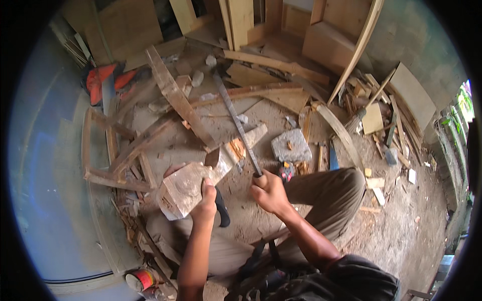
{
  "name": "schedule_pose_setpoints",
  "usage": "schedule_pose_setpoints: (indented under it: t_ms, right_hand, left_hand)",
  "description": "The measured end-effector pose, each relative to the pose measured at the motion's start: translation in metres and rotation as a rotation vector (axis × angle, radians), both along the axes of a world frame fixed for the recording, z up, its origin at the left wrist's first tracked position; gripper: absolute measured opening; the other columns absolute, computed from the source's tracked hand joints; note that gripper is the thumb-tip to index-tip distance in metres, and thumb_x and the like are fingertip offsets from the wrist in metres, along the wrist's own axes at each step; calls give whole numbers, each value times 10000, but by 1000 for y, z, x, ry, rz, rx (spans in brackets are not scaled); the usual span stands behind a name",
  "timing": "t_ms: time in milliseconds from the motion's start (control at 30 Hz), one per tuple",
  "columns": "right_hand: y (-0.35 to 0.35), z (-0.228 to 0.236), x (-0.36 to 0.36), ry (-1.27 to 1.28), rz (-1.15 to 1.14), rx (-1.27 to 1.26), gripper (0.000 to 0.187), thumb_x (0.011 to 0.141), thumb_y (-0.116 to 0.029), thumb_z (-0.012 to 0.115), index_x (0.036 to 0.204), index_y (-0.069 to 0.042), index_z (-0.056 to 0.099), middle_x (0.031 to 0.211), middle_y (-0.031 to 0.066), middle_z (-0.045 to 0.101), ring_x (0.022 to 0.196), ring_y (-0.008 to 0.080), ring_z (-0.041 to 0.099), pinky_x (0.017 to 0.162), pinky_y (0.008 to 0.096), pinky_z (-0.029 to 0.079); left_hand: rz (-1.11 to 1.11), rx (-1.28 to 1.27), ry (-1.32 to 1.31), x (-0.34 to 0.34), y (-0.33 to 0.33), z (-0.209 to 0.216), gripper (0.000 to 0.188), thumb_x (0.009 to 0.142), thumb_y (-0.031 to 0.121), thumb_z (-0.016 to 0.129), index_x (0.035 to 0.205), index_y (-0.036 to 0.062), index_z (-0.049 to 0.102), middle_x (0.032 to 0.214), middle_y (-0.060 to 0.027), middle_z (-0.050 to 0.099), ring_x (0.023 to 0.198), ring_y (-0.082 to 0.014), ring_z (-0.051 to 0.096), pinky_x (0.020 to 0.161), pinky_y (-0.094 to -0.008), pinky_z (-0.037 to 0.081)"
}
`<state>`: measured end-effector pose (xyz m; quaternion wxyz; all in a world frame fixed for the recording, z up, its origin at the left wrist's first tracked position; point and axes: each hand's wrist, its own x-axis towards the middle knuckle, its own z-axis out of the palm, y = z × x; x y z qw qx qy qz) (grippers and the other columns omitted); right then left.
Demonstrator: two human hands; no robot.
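Observation:
My left hand (203,201) is closed around the wide end of a pale, dusty piece of wood (183,188), held above my bent legs. The wood narrows toward its far end, where a fresh orange-brown cut (236,148) shows on its side. In my right hand (269,192) is a machete (236,118), gripped by its dark handle, with the long narrow blade pointing forward and slightly left. The blade passes close to the cut; whether it touches the wood I cannot tell. Beside my left wrist is a black curved thing (222,208), partly hidden.
A grey stone block (290,146) lies on the dirt floor ahead of my knee. An old wooden frame (118,150) stands at left, planks (178,98) lie beyond. Scrap wood (396,120) is heaped at right, boards (336,35) lean behind. A can (140,279) sits lower left.

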<state>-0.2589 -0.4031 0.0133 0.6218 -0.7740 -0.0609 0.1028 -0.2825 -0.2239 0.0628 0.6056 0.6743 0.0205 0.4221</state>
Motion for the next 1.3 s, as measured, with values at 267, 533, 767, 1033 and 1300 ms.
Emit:
schedule_pose_setpoints:
  t_ms: [267, 533, 767, 1033, 1300]
  right_hand:
    - [-13, -31, 25, -822, 144, -245, 140, 793, -93, 581, 854, 33, 586, 722, 211, 614, 617, 291, 609, 635, 361, 516]
    - [-6, 57, 3, -274, -34, 344, 115, 757, -99, 596, 818, -5, 569, 659, 48, 587, 628, 106, 580, 587, 299, 483]
    - [-5, -81, -14, -33, 41, -137, 143, 791, -108, 599, 826, 21, 547, 627, 99, 518, 602, 171, 529, 599, 366, 470]
    - [4, 90, -16, -387, -89, 562, 91, 757, 28, 597, 833, -14, 568, 666, 101, 574, 609, 167, 582, 581, 310, 482]
    - [4, -29, -14, -14, 14, -87, 192, 754, -129, 624, 793, 26, 518, 633, 120, 447, 633, 133, 433, 578, 364, 443]
  left_hand:
    - [-21, 19, 60, 4, -9, 10, 512, 714, 89, 627, 1177, 13, 424, 1123, -91, 461, 1005, -201, 478, 918, -349, 423]
    - [-45, -65, 13, -3, 5, 8, 570, 740, 14, 636, 1256, 18, 392, 1160, -94, 458, 1046, -193, 489, 935, -339, 436]
    - [-50, -64, -88, -8, -7, -14, 571, 780, 107, 644, 1270, 8, 368, 1149, -111, 487, 1024, -216, 520, 937, -352, 449]
    - [-36, -91, 115, -14, 6, -5, 584, 780, 5, 605, 1316, 1, 374, 1143, -98, 482, 1058, -202, 487, 994, -344, 399]
    - [10, -164, 44, -14, 23, -37, 780, 845, 76, 640, 1499, -5, 223, 1283, -186, 530, 1142, -279, 570, 1024, -392, 452]
